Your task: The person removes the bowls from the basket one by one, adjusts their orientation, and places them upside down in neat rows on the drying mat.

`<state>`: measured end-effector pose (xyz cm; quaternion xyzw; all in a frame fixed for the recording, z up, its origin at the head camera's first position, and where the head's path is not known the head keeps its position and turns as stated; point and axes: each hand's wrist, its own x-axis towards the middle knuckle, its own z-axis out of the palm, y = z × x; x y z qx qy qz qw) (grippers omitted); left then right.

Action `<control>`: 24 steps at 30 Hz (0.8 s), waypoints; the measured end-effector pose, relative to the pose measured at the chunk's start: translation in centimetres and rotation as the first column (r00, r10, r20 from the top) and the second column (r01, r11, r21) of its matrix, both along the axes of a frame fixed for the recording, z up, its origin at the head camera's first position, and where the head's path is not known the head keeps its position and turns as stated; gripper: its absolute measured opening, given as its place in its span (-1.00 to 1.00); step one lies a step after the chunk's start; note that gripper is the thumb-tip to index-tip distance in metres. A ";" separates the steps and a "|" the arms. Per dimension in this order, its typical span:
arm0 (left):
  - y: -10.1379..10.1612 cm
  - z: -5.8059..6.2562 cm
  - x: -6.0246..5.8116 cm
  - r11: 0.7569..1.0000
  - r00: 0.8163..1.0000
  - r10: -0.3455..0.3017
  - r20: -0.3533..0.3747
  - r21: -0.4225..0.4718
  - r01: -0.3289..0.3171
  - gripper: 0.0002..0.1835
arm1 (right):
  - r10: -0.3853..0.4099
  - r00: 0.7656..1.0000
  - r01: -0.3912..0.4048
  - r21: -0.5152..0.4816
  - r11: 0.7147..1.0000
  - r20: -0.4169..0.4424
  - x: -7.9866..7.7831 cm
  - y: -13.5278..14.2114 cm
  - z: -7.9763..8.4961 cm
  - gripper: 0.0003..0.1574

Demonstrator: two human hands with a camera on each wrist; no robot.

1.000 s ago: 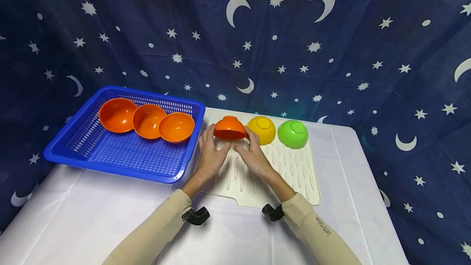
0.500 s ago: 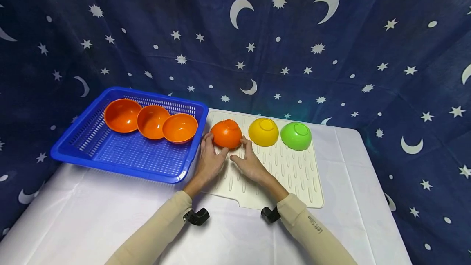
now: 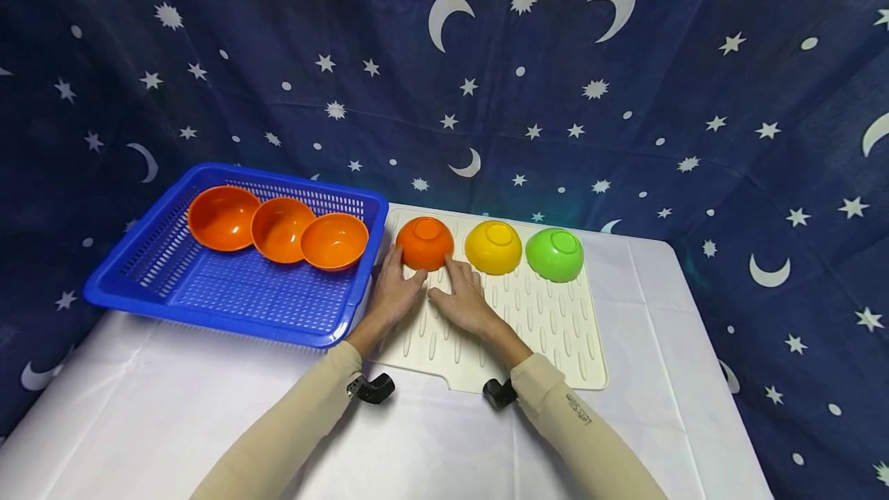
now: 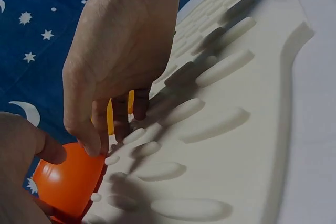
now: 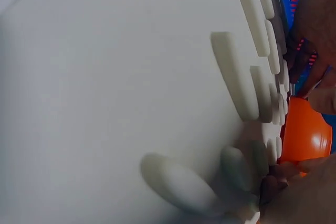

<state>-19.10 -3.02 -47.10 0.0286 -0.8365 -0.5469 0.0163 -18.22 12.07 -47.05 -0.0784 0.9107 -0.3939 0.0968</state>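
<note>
An orange bowl (image 3: 425, 242) sits upside down at the back left of a white ridged drying mat (image 3: 566, 338). My left hand (image 3: 397, 292) is at its left near side, fingers extended and the thumb close to the rim. On the right near side my right hand (image 3: 464, 298) touches the rim with a fingertip. The left wrist view has the orange bowl (image 4: 71, 179) between the two hands; in the right wrist view fingers partly cover the bowl (image 5: 304, 132). A yellow bowl (image 3: 493, 249) and a green bowl (image 3: 555, 255) stand upside down in the same row.
A blue plastic basket (image 3: 236, 322) is left of the mat, its right side close to my left hand. Three orange bowls (image 3: 281, 230) lean in a row inside it. White cloth (image 3: 444, 454) covers the table, and a dark starry curtain (image 3: 389, 83) hangs behind.
The orange bowl was held tilted between both hands, was lowered, and now lies flat, upside down at the mat's back. Both hands have loosened around it.
</note>
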 end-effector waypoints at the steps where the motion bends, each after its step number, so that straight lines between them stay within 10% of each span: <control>1: 0.0 0.0 -0.1 1.000 1.000 -0.002 0.005 -0.015 0.002 -0.21 | 0.006 1.000 -0.006 0.012 1.000 -0.001 -0.1 0.0 0.0 0.06; 8: 0.4 0.0 -0.2 0.992 0.994 -0.024 0.104 -0.124 0.037 -0.09 | 0.025 1.000 -0.024 0.088 0.996 -0.015 -0.3 0.0 0.2 0.06; 24: 0.4 0.1 0.4 0.974 0.994 -0.087 0.062 -0.205 0.098 -0.10 | 0.042 0.999 -0.044 0.167 0.985 0.012 -0.9 -0.4 0.3 0.03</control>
